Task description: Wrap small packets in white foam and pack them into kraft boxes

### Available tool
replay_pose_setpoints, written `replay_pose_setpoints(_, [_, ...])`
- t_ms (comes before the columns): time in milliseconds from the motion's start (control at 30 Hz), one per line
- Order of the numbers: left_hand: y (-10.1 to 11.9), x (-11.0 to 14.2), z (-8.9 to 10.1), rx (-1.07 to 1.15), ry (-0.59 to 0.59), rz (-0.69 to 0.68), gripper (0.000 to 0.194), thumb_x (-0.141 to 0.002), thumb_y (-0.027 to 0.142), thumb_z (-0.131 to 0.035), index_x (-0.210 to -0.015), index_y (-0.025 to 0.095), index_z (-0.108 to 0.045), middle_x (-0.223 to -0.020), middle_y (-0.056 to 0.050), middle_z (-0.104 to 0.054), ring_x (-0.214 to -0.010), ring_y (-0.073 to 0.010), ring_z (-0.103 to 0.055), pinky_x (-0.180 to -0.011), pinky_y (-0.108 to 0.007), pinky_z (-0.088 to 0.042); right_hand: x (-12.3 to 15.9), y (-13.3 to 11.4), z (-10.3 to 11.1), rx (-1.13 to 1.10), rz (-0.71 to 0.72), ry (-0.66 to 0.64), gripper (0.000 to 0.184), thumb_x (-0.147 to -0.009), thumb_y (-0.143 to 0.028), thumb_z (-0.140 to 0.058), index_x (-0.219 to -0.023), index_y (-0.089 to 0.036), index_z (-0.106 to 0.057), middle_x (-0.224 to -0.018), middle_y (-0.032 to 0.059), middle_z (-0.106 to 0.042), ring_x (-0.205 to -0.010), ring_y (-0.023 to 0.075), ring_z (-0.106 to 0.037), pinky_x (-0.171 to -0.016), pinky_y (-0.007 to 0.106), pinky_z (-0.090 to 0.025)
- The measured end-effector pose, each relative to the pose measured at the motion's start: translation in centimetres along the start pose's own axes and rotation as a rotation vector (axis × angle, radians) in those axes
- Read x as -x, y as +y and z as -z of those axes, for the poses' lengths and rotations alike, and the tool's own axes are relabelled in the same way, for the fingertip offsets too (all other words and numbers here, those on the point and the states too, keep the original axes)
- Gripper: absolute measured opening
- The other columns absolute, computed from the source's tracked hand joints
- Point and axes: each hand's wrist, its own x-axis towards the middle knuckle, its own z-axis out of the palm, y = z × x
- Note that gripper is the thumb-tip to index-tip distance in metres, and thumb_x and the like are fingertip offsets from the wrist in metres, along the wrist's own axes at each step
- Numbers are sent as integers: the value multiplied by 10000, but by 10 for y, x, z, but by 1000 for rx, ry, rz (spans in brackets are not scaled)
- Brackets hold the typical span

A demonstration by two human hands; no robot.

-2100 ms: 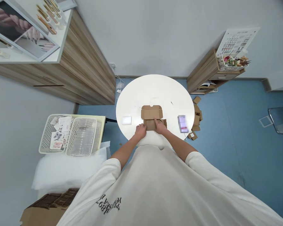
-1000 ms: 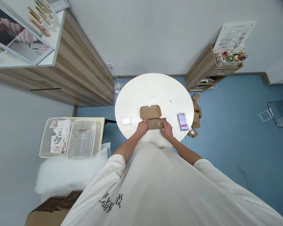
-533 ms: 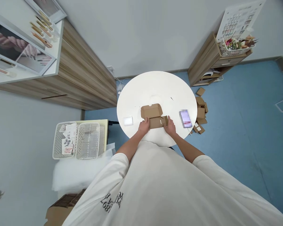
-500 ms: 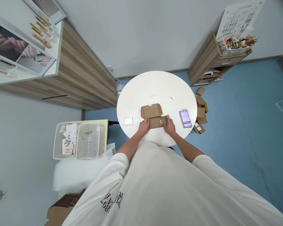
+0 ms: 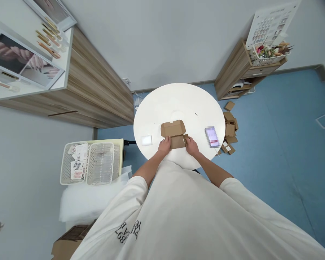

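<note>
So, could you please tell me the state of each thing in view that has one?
Cardboard box, open, lid folded back
Left hand, on the box's left end
Right hand, on its right end
Phone, screen lit, contents blurred
White packet, lying flat
Left basket, open, holding printed cards
Right basket, open, holding clear plastic items
Floor boxes, piled
Drawer under the flowers, shut

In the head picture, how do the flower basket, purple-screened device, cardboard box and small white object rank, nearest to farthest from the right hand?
From the right hand:
1. Cardboard box: touching it.
2. Purple-screened device: table's right side.
3. Small white object: table's left side.
4. Flower basket: on the cabinet, beyond the table.
</note>
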Motion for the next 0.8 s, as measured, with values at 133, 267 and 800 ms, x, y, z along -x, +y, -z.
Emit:
replay_pose_setpoints(133, [0,0,0,21,3,2,951,-826,276,-745,-1586,233,-176,-1544,-204,-346,-1178,-332,-570,-941,-424,-465,3,-9,7,-22,29,20,674,-914,-78,-378,-1574,-209,-325,-1453,155,-492,-1145,278,-562,-931,385,-462])
replay_pose_setpoints(267, [-2,0,1,23,14,-1,961,-809,290,-769,-1578,221,-196,-1521,-205,-369,-1170,-331,-572,-934,-417,-467,6,-18,11,-29,70,21,756,-934,-102,-355,-1639,-210,-104,-1411,153,-535,-1099,274,-583,-893,379,-471])
replay_pose_setpoints(800, [-5,-1,-1,57,64,-9,934,-787,250,-793,-1557,204,-266,-1458,-191,-428,-1140,-325,-582,-911,-397,-466,17,-30,-2,54,93,-58,440,-999,-354,-487,-1412,-204,-456,-1443,155,-447,-1205,263,-537,-956,360,-466])
